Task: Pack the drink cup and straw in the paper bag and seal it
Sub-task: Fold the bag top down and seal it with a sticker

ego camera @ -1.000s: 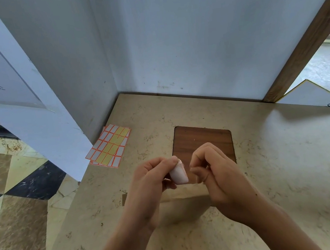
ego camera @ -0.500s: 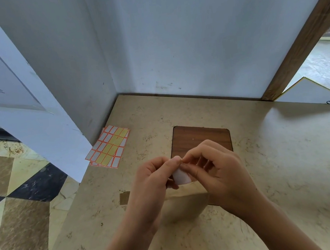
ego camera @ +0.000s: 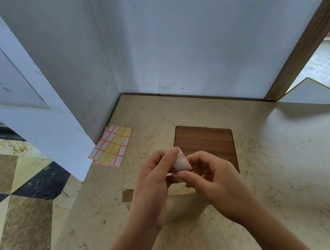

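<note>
Both hands meet over the counter's middle. My left hand (ego camera: 152,185) pinches the top of a small white sticker (ego camera: 181,162) between thumb and forefinger. My right hand (ego camera: 217,182) has its fingers curled at the sticker's lower edge and holds it there. The sticker is bent into a curl. Directly under the hands stands a tan paper bag (ego camera: 185,204), seen from above and mostly hidden by them. The cup and straw are out of sight.
A sheet of orange-edged white and yellow stickers (ego camera: 111,148) lies at the left by the white partition. A dark wood inlay (ego camera: 204,139) is set in the beige stone counter (ego camera: 286,163). A white board (ego camera: 315,94) leans at the far right. The counter's edge drops to the floor on the left.
The sticker has been worked between both hands. It now stands higher, curled and held up by my left fingertips, and my right fingers have slid down to its lower edge.
</note>
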